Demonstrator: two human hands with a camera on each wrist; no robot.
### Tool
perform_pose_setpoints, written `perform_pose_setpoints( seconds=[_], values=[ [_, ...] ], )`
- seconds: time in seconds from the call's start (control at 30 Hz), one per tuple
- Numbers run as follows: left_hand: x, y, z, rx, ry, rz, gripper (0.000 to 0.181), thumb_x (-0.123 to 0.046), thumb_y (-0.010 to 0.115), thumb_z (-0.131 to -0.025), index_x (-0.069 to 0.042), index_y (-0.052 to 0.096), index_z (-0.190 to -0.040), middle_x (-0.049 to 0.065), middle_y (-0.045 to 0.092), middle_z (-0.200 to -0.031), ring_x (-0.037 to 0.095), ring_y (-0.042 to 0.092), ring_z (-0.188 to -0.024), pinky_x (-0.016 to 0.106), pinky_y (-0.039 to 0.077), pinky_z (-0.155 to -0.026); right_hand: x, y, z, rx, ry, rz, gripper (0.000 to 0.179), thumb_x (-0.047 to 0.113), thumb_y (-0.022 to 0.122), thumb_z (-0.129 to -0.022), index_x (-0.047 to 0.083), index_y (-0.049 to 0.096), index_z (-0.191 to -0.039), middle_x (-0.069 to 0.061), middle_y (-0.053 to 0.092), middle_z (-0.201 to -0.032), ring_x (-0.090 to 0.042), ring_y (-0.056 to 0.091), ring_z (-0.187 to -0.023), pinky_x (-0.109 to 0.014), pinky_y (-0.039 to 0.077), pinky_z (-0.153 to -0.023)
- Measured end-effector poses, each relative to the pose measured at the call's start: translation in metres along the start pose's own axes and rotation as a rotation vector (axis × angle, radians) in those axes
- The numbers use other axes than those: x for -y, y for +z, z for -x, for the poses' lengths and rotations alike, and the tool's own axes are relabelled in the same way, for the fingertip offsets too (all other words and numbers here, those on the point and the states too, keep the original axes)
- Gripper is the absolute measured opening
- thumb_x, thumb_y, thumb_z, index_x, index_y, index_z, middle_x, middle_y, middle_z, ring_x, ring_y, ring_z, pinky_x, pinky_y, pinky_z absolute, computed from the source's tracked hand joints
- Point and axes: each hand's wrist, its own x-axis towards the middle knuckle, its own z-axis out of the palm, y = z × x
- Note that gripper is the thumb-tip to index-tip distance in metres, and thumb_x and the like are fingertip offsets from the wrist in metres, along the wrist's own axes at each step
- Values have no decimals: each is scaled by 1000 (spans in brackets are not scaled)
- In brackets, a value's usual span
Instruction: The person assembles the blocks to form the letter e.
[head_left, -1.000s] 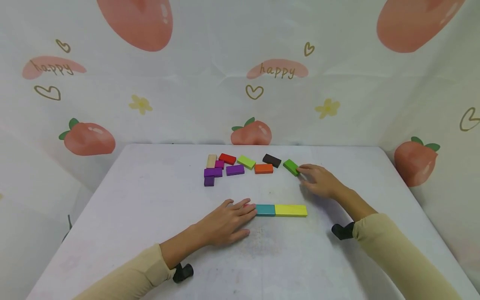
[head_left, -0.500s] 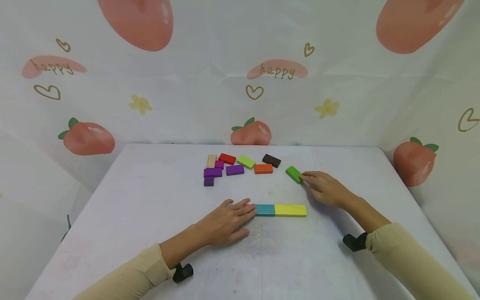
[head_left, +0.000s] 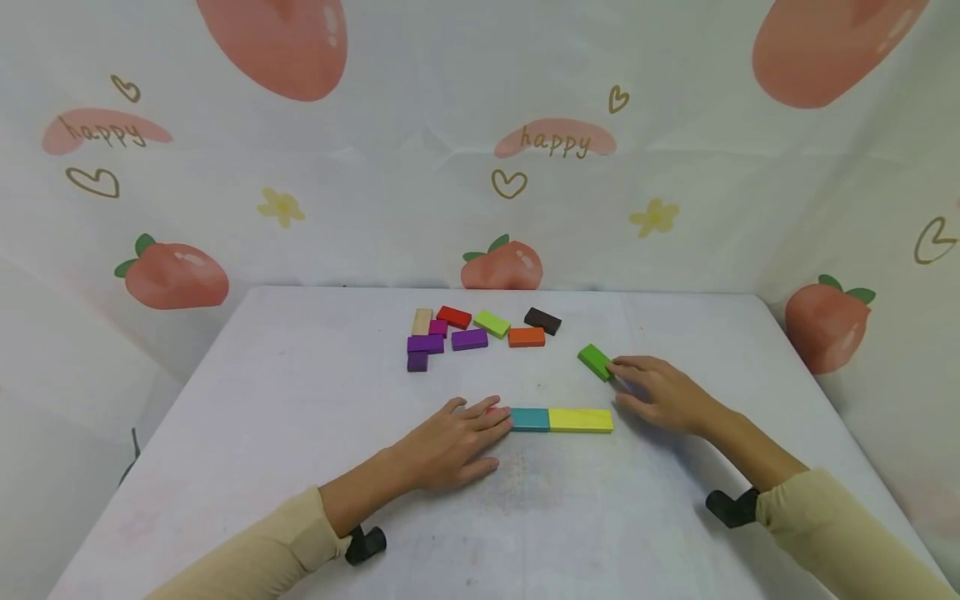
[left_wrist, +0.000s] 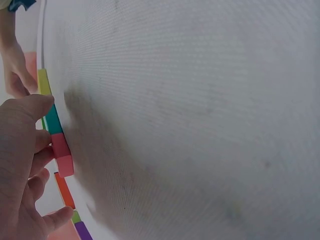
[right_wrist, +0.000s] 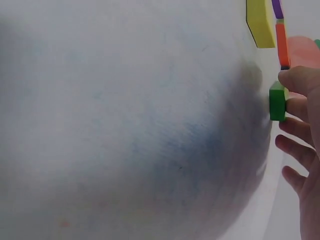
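A row of flat blocks lies across the middle of the table: a yellow block (head_left: 581,420), a teal block (head_left: 531,419) and a pink block (left_wrist: 61,145), laid end to end. Over the row's left end spreads my left hand (head_left: 453,446), covering most of the pink block in the head view, its fingertips touching the row. Beyond the yellow end, a green block (head_left: 594,362) lies slanted on the table. The fingertips of my right hand (head_left: 663,396) touch its near right end, with the thumb apart from it in the head view.
Further back are an orange block (head_left: 527,337), a dark block (head_left: 543,321), a lime block (head_left: 492,324), a red block (head_left: 454,317) and a purple block (head_left: 469,339). A beige block (head_left: 422,322) stands with several purple and magenta ones. A printed cloth (head_left: 375,217) hangs behind.
The right hand has drawn the green block toward the person and slightly right, away from the back group. The left hand and the row stay where they were.
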Motion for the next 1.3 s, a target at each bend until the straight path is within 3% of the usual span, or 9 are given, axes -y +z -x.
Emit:
perform_pose_setpoints(
  seconds=[0.67, 1.07, 1.3],
  values=[
    [0, 1, 0, 4, -3, -9, 60, -47, 50, -101, -16, 42, -152, -2, 38, -158, 22, 27, -149, 51, 37, -111, 13, -1, 18, 0, 11, 43, 48, 20, 71, -89, 2, 63, -133, -18, 62, -124, -40, 56, -118, -61, 43, -99],
    [1, 2, 0, 2, 0, -7, 61, -47, 50, -101, -15, 41, -153, -1, 38, -158, 21, 27, -149, 51, 37, -111, 16, 6, 28, -66, -49, 118, 50, 26, 74, -85, 2, 66, -129, -14, 65, -118, -34, 59, -112, -63, 39, -99],
    [1, 2, 0, -2, 3, 2, 61, -46, 51, -101, -15, 41, -153, -1, 38, -158, 22, 27, -149, 52, 38, -110, 20, 6, 30, -77, -44, 118, 52, 31, 74, -85, 3, 67, -128, -14, 65, -117, -32, 60, -111, -62, 40, -98]
  ],
)
